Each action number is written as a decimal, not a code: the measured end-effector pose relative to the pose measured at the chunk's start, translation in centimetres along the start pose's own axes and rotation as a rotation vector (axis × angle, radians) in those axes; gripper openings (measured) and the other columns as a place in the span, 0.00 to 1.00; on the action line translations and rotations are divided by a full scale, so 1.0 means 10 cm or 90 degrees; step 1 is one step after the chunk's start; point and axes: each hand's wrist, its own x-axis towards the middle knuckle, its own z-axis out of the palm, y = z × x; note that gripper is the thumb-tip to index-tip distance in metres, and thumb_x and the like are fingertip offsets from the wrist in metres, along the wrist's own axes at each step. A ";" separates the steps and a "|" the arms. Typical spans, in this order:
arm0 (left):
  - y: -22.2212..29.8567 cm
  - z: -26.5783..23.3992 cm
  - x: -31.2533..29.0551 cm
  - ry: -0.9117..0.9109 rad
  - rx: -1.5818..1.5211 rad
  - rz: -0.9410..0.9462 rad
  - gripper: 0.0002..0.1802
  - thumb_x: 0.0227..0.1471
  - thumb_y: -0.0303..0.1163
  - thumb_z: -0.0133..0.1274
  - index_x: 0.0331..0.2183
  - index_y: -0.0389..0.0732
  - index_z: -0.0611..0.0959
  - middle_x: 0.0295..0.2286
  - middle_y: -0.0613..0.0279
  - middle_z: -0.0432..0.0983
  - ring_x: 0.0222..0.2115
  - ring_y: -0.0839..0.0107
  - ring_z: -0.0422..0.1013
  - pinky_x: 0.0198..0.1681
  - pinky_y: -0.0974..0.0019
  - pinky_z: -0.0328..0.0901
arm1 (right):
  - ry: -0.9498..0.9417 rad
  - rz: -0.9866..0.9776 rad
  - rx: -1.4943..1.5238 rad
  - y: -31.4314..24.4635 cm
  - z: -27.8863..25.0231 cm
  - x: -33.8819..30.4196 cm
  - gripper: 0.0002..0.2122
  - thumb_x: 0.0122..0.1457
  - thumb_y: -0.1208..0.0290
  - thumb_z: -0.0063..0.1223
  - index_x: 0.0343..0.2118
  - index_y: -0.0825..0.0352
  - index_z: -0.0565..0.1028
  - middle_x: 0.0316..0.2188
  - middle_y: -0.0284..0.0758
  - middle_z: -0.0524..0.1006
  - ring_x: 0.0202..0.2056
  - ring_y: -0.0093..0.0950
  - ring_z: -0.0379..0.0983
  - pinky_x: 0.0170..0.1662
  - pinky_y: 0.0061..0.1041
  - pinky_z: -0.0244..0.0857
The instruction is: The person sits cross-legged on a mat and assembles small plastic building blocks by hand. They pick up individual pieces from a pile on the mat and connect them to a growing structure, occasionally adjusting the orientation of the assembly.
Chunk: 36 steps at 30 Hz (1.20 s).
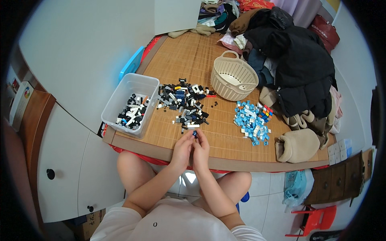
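At the mat's near edge my left hand and my right hand are closed together. Between their fingertips is a small dark blue toy brick, partly covered by the fingers. Just beyond it lies a white brick piece. A loose pile of black, grey, white and blue toy bricks spreads out farther back. To its left stands a clear plastic bin with more black and white bricks inside. Light blue and white bricks form a heap on the right, with a puzzle cube beside it.
A beige perforated basket stands behind the light blue heap. Clothes, including a black padded jacket, are piled at the back right. A beige fleece item lies near the right edge. A blue lid leans behind the bin.
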 end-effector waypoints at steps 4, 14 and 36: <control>0.00 -0.02 -0.04 -0.015 -0.008 0.022 0.26 0.51 0.22 0.37 0.53 0.27 0.57 0.52 0.47 0.55 0.55 0.66 0.53 0.57 0.67 0.50 | -0.015 0.000 0.053 -0.09 0.06 -0.09 0.22 0.51 0.85 0.36 0.52 0.73 0.60 0.50 0.39 0.64 0.51 0.27 0.59 0.56 0.22 0.50; 0.38 0.19 -0.38 -0.042 0.031 0.141 0.26 0.52 0.21 0.34 0.54 0.30 0.57 0.54 0.45 0.51 0.57 0.63 0.48 0.58 0.65 0.47 | -0.095 -0.063 0.125 -0.50 0.36 -0.31 0.22 0.52 0.86 0.33 0.53 0.73 0.59 0.53 0.41 0.60 0.54 0.28 0.56 0.57 0.24 0.48; 1.38 -0.32 -0.72 0.037 0.013 0.342 0.27 0.50 0.22 0.32 0.54 0.28 0.55 0.55 0.47 0.49 0.58 0.62 0.44 0.59 0.63 0.42 | -0.350 -0.018 0.133 -0.55 1.47 -0.51 0.22 0.53 0.86 0.34 0.53 0.72 0.58 0.55 0.39 0.57 0.56 0.28 0.52 0.58 0.25 0.46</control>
